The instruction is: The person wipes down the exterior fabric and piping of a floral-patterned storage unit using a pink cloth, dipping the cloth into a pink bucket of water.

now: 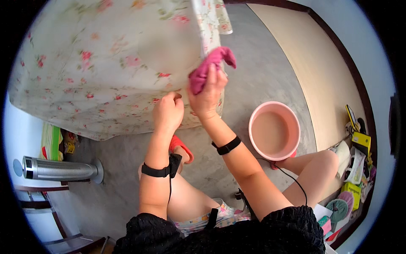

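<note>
My right hand (209,92) is closed around a bunched magenta cloth (207,68), whose free end flops over to the right. It is raised at the right border of a floral-print cover (104,79), pale with red and pink flowers. My left hand (168,111) is just left of it, over the front part of the cover, with curled fingers. Its fingertips are hidden, so whether it pinches the fabric is unclear. A pink bucket (296,127) of cloudy water stands on the floor to the right, between my right leg and the cover.
A silver tower fan (63,169) stands at the left on the grey floor (120,190). Along the right wall are yellow boxes (361,142), bags and other clutter beside a beige mat (295,54). A black cable (298,182) crosses my right leg.
</note>
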`<state>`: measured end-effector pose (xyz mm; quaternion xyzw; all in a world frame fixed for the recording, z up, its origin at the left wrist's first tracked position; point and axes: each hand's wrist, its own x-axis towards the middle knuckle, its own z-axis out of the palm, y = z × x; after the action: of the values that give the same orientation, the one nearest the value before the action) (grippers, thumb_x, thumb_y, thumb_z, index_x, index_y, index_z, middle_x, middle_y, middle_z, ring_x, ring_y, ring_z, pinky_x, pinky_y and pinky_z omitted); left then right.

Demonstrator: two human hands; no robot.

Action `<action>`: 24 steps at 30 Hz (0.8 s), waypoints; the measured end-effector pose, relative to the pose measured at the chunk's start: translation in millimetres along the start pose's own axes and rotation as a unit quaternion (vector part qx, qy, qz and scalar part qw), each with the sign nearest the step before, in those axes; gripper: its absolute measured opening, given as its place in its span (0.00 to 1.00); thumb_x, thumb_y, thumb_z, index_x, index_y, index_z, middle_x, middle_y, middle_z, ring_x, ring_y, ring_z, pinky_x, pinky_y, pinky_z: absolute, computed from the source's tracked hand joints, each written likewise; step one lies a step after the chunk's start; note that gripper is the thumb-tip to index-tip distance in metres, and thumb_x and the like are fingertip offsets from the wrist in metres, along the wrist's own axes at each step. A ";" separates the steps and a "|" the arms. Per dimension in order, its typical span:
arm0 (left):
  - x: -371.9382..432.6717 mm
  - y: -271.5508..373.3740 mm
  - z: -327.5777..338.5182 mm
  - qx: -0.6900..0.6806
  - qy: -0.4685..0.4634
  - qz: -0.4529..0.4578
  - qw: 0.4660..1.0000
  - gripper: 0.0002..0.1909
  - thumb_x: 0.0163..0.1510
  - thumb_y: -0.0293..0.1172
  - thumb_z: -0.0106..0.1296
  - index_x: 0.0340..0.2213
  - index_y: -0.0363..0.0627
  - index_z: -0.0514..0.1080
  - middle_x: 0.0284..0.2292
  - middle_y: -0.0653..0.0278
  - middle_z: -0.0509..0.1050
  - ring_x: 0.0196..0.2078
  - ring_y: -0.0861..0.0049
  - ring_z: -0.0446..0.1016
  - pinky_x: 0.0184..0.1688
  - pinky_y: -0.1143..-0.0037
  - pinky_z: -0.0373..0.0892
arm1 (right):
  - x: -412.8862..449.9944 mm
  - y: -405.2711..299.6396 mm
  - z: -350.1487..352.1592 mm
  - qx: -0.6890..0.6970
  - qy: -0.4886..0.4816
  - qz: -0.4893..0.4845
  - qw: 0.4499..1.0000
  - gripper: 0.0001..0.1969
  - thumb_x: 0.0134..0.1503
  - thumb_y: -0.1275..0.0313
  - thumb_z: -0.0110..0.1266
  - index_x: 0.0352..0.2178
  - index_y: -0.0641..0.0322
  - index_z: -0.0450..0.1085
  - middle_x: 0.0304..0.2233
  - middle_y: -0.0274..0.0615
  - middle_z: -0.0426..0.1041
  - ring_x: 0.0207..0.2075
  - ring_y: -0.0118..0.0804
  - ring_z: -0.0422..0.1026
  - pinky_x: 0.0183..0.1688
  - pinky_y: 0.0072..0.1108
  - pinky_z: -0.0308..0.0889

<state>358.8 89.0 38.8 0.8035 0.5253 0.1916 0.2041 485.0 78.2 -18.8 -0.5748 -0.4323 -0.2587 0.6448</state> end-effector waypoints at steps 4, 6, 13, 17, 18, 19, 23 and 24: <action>-7.2 -13.8 -10.9 -0.048 0.047 -0.034 0.997 0.12 0.53 0.31 0.46 0.37 0.43 0.74 0.34 0.54 0.77 0.38 0.57 0.76 0.40 0.64 0.70 | -53.1 40.1 9.6 -0.032 0.004 0.113 0.993 0.44 0.38 0.75 0.65 0.58 0.63 0.53 0.48 0.55 0.63 0.48 0.58 0.61 0.52 0.41 0.57; -6.2 -16.0 -5.6 -0.063 0.126 0.082 0.987 0.12 0.53 0.29 0.48 0.39 0.44 0.73 0.43 0.55 0.74 0.45 0.58 0.73 0.45 0.65 0.69 | -88.4 72.5 2.3 -0.086 -0.033 0.170 0.981 0.43 0.39 0.74 0.65 0.58 0.63 0.54 0.47 0.54 0.63 0.48 0.57 0.61 0.52 0.41 0.57; 11.1 2.3 12.9 0.031 0.177 0.209 0.961 0.19 0.52 0.27 0.52 0.47 0.41 0.69 0.54 0.52 0.64 0.56 0.55 0.63 0.55 0.62 0.62 | -151.6 138.3 -8.9 -0.075 -0.098 0.310 0.943 0.32 0.44 0.69 0.64 0.51 0.60 0.61 0.49 0.51 0.65 0.51 0.53 0.63 0.54 0.36 0.59; 21.6 23.9 35.1 0.056 0.178 0.210 0.960 0.23 0.51 0.25 0.53 0.50 0.41 0.67 0.53 0.52 0.63 0.55 0.55 0.61 0.56 0.63 0.60 | -177.2 174.5 -35.4 -0.128 -0.107 0.349 0.922 0.34 0.42 0.72 0.63 0.52 0.58 0.60 0.43 0.49 0.68 0.46 0.53 0.66 0.49 0.36 0.62; 24.1 32.1 39.1 0.054 0.186 0.209 0.959 0.24 0.50 0.25 0.54 0.50 0.42 0.67 0.52 0.52 0.63 0.54 0.55 0.62 0.55 0.63 0.61 | -182.6 186.7 -48.2 -0.106 -0.124 0.446 0.880 0.33 0.42 0.72 0.62 0.51 0.58 0.60 0.41 0.47 0.70 0.44 0.51 0.68 0.48 0.35 0.64; 27.2 40.3 44.2 0.043 0.182 0.219 0.958 0.24 0.50 0.25 0.54 0.50 0.42 0.67 0.52 0.52 0.63 0.54 0.55 0.62 0.55 0.63 0.61 | -187.5 198.5 -63.2 -0.083 -0.137 0.536 0.829 0.31 0.43 0.72 0.62 0.51 0.59 0.61 0.39 0.46 0.71 0.41 0.49 0.70 0.46 0.34 0.65; 31.5 33.5 38.5 0.107 0.196 0.216 0.950 0.24 0.49 0.25 0.55 0.50 0.42 0.68 0.44 0.55 0.66 0.48 0.57 0.64 0.52 0.63 0.62 | -186.2 136.4 -73.3 -0.025 -0.032 0.568 0.822 0.28 0.46 0.74 0.59 0.51 0.60 0.61 0.39 0.45 0.70 0.43 0.43 0.70 0.49 0.32 0.64; 32.4 34.6 40.1 0.108 0.195 0.219 0.950 0.24 0.49 0.25 0.55 0.49 0.42 0.68 0.42 0.55 0.66 0.46 0.58 0.64 0.50 0.63 0.63 | -183.5 125.5 -73.9 -0.027 -0.028 0.571 0.820 0.28 0.46 0.74 0.59 0.51 0.60 0.61 0.39 0.45 0.70 0.43 0.43 0.70 0.49 0.32 0.64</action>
<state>418.3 101.1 26.4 0.8633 0.3831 0.3265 -0.0373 518.1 2.6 -238.1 -0.7429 -0.0369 0.1605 0.6488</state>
